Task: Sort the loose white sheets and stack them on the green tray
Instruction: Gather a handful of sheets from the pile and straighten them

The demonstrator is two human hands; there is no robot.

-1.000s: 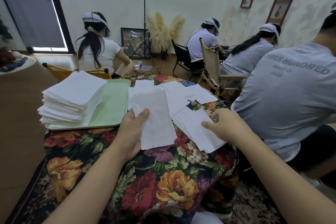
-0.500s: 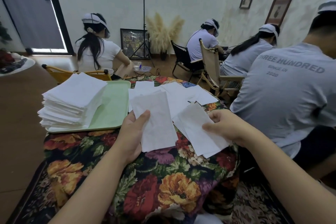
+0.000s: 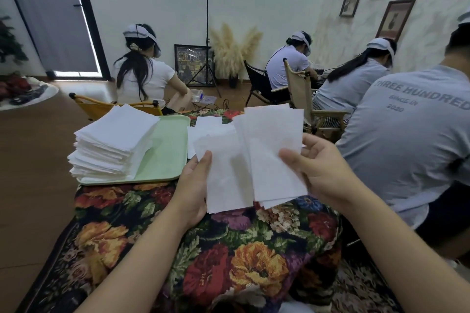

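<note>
Across the lower middle of the frame we see the surface [image 3: 254, 256], draped in a dark cloth with big red, orange and purple flowers. At centre left on it sits the green tray [image 3: 165, 155], carrying a tall stack of white sheets [image 3: 112, 145] on its left half, the right half bare. A few loose sheets [image 3: 203, 127] lie on the cloth just right of the tray, mostly hidden behind the held ones. Beyond, in the upper half, we see a white-walled room with a dark door [image 3: 50, 15] at upper left, a light stand [image 3: 207, 40] and pale pampas grass [image 3: 234, 51] at upper centre, framed pictures [image 3: 395, 20] at upper right, and four seated people in caps with their backs to us. In the centre, both forearms reach in from the bottom edge. Our left hand [image 3: 193, 185] holds one white sheet [image 3: 223, 173] upright, thumb pressed on its front left edge, fingers behind. Our right hand [image 3: 320, 168] pinches a second, larger bundle of sheets [image 3: 272, 150] at its right edge, thumb in front, and this bundle overlaps the left sheet. Both are lifted clear of the cloth.
</note>
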